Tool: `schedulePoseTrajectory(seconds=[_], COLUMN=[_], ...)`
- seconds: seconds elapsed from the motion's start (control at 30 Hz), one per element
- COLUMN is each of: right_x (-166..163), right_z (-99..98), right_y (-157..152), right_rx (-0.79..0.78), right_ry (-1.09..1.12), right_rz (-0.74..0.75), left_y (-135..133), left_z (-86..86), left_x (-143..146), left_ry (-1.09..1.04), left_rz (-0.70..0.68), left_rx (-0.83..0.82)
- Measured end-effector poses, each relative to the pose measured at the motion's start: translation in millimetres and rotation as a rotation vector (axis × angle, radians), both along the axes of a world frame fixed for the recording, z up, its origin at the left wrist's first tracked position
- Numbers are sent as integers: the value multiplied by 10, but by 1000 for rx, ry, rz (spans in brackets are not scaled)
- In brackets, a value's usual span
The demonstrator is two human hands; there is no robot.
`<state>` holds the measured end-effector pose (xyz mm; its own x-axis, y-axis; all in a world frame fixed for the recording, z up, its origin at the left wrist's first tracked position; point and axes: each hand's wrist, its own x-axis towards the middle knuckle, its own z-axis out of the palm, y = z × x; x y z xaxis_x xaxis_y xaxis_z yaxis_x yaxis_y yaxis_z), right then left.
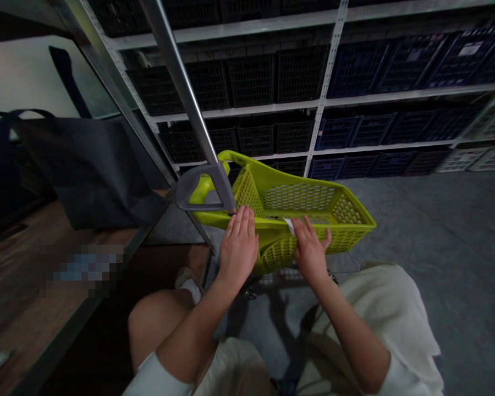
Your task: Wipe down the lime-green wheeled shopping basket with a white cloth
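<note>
A lime-green plastic shopping basket (301,170) with perforated sides stands before my knees. Its near rim runs under both hands. My left hand (240,236) lies on that rim close to the handle end, fingers stretched and together, with nothing seen in it. Further along the rim, my right hand (311,245) pinches a small white piece of paper or cloth (290,225) against the basket, some fingers raised. A grey triangular plastic piece (206,190) sits at the basket's left end, beside my left fingertips. From it a metal tube (185,82) slants up out of view.
Left of me is a wooden-topped table (20,247) with a dark bag (91,170) and a blurred patch on it. Metal shelving (247,110) behind the basket holds rows of black crates (251,80) and blue crates (358,66). Grey floor (445,236) lies to the right.
</note>
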<state>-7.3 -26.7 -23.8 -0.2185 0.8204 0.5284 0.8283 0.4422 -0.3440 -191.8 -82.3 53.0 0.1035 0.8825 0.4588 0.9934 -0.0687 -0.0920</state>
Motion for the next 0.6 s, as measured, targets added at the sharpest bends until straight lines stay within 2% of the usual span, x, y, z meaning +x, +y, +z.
schedulePoseTrajectory(seconds=[0.07, 0.13, 0.23, 0.3, 0.43, 0.5, 0.6], right_x=[199, 255, 25, -275, -806, -876, -708], right_z=[-99, -125, -9, 141, 399, 428, 339], right_y=[43, 56, 20, -38, -179, -213, -170], right_rx=[2, 3, -11, -30, -28, -1, 14], right_ry=[-26, -20, 36, 88, 149, 140, 73], right_rz=[-90, -167, -192, -104, 184, 228, 195], left_y=[-1, 5, 19, 28, 32, 26, 11], left_z=[2, -9, -41, -66, -98, -93, -56], left_x=[6, 10, 8, -1, -26, -30, -23], left_ry=[-3, -3, -1, 10, 39, 47, 44], left_rz=[0, -3, -5, -3, 19, 29, 34], left_rx=[-4, 0, 19, 26, 15, 18, 19])
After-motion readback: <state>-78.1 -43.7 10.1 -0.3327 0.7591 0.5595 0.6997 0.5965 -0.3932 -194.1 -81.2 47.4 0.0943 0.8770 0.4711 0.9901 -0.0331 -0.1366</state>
